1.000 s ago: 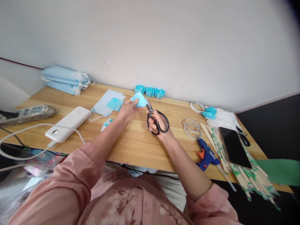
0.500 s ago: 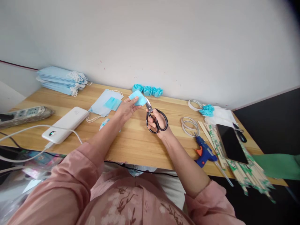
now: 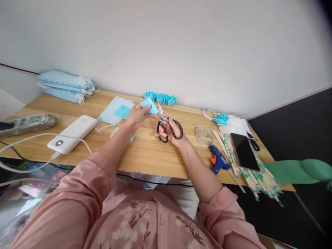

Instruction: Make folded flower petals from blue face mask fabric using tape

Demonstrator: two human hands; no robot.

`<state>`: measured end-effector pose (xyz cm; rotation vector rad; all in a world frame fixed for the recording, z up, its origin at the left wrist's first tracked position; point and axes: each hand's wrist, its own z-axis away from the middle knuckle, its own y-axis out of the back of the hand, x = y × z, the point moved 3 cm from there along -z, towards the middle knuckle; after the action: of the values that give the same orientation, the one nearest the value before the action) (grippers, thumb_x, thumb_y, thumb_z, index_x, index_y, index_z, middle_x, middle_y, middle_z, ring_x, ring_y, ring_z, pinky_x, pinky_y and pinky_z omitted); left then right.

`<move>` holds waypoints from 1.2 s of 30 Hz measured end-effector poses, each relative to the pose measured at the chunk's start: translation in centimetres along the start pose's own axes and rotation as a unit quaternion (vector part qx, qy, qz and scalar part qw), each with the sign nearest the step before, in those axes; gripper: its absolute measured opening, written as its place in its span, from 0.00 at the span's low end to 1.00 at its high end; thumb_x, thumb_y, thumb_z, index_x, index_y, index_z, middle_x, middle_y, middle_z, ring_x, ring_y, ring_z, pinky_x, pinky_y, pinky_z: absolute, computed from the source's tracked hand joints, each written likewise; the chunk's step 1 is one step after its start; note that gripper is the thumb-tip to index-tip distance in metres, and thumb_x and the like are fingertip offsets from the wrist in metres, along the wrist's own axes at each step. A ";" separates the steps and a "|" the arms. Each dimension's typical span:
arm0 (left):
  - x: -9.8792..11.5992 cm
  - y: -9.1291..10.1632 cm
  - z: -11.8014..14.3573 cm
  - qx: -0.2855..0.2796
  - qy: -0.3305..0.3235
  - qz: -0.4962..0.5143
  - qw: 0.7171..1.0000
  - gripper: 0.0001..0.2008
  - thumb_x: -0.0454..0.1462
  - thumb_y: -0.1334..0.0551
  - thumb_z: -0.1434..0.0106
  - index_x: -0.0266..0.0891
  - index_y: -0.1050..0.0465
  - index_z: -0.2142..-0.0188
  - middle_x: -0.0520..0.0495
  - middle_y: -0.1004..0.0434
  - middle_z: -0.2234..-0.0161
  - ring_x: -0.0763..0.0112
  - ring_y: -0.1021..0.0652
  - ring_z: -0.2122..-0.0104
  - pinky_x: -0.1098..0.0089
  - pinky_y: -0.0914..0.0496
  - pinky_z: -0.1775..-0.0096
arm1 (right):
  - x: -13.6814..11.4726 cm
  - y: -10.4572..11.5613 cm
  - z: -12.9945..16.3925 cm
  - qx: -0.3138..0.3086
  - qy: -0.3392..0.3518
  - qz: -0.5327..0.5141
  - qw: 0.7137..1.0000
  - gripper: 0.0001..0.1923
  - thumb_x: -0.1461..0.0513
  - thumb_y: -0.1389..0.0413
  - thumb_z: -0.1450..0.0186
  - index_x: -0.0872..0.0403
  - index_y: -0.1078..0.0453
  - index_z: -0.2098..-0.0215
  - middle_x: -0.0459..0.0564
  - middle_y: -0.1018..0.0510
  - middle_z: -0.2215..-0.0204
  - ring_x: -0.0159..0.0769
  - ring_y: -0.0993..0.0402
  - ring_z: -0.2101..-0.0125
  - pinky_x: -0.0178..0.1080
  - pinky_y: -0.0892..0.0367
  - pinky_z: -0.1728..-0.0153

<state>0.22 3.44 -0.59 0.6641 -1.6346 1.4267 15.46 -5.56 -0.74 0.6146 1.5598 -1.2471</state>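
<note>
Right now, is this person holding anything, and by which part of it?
Yes, two things. The left hand pinches a light-blue fabric piece near its lower edge; the right hand holds opened scissors by their black looped handles.

The person wore a dusty pink shirt. Brown leafy sprigs and pale blossoms patterned its front, with a small pink button between. The left sleeve and right sleeve were loose and creased, ending near the elbows. The left hand and right hand were bare.
</note>
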 end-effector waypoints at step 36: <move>-1.0 -0.3 0.3 -0.007 0.038 0.022 0.999 0.15 0.37 0.25 0.49 0.32 0.22 0.64 0.47 0.18 0.68 0.74 0.21 0.72 0.76 0.25 0.70 | 0.1 -0.2 -0.2 0.092 0.057 0.023 0.994 0.34 0.41 0.41 0.41 0.52 0.34 0.45 0.35 0.34 0.83 0.22 0.45 0.86 0.34 0.24 0.75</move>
<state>0.91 2.93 -1.31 0.5614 -1.6080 1.4533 15.19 -5.44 -0.74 0.8491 1.5246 -1.3502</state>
